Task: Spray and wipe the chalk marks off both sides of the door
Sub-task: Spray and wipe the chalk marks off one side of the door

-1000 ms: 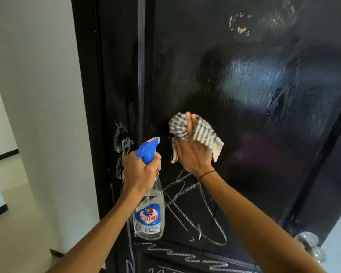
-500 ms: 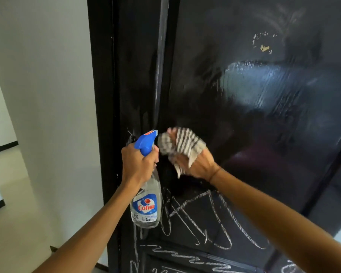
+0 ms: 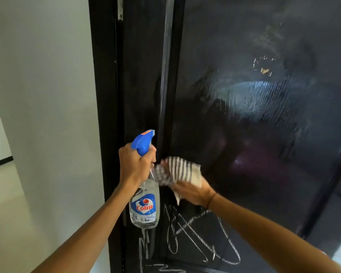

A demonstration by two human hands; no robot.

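A black door (image 3: 254,125) fills the view, its upper panel wet and smeared. White chalk marks (image 3: 197,239) scrawl across the lower panel and frame. My left hand (image 3: 135,164) grips the neck of a clear spray bottle (image 3: 145,205) with a blue trigger head, nozzle pointing at the door. My right hand (image 3: 191,190) presses a striped checked cloth (image 3: 178,171) against the door's left edge, just right of the bottle and above the chalk.
A white wall (image 3: 47,95) stands left of the black door frame (image 3: 104,115). Pale floor with a dark skirting line shows at the far left. A small chipped paint spot (image 3: 264,69) marks the upper panel.
My right hand has swept the cloth leftward and down across the panel to the door's left edge. The bottle stays gripped in my left hand. The view has shifted left.
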